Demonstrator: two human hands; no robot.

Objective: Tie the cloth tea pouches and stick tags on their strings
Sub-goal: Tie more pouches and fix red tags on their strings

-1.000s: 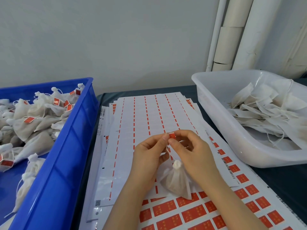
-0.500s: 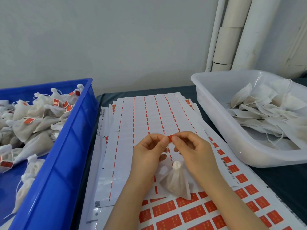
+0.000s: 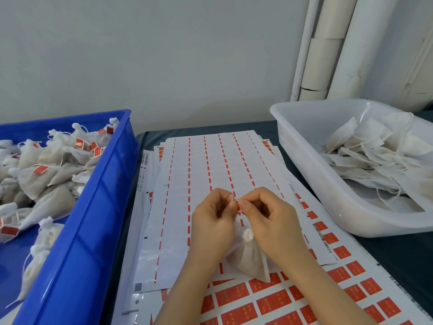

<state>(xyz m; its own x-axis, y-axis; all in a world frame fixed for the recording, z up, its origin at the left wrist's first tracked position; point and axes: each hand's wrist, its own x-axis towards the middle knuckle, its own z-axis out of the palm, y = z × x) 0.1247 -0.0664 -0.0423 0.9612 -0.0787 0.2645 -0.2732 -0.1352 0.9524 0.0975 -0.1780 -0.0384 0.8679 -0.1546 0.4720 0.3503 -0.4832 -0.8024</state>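
Observation:
A tied white cloth tea pouch (image 3: 248,261) lies on the sticker sheets between my wrists, its knotted top pointing up. Above it my left hand (image 3: 214,221) and my right hand (image 3: 273,219) meet fingertip to fingertip. Together they pinch a small red tag (image 3: 238,206), of which only a sliver shows between the fingers. The pouch's string is hidden by my fingers.
A blue crate (image 3: 77,231) at the left holds several tied, tagged pouches. At the right a white tub (image 3: 328,207) holds flat untied pouches. Used sticker sheets (image 3: 206,165) and a sheet of red stickers (image 3: 269,303) cover the dark table. White pipes stand at the back right.
My fingertips have closed tighter round the red tag, so less of it shows. The pouch has stayed in place.

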